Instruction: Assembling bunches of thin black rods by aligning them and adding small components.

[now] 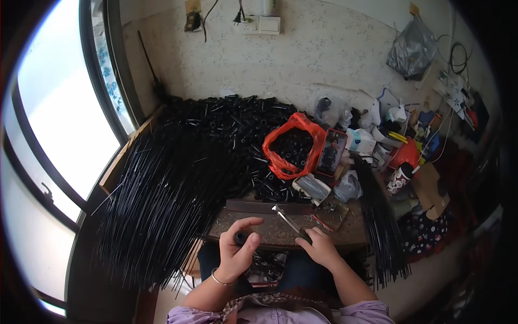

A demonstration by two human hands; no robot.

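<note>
My left hand (pixel 237 254), with a bangle at the wrist, is above the table's near edge. A short black tubular piece (pixel 240 237) sits in its curled fingers, its round end facing up. My right hand (pixel 319 247) is closed around the dark handle of a slim metal hand tool (pixel 288 220). The tool's shaft points up and to the left, and its pale tip is apart from the black piece. Just beyond the tip lies a long flat dark bar (pixel 264 207) on the brown tabletop (pixel 232 220).
Long thin black rods (pixel 156 210) hang over the left edge; another bundle (pixel 380 227) hangs at the right. Behind are heaped black tubular parts (pixel 216 116), a red plastic bag (pixel 274 164) holding more, and a propped phone (pixel 330 153). Clutter, including a patterned cup (pixel 400 179), fills the right.
</note>
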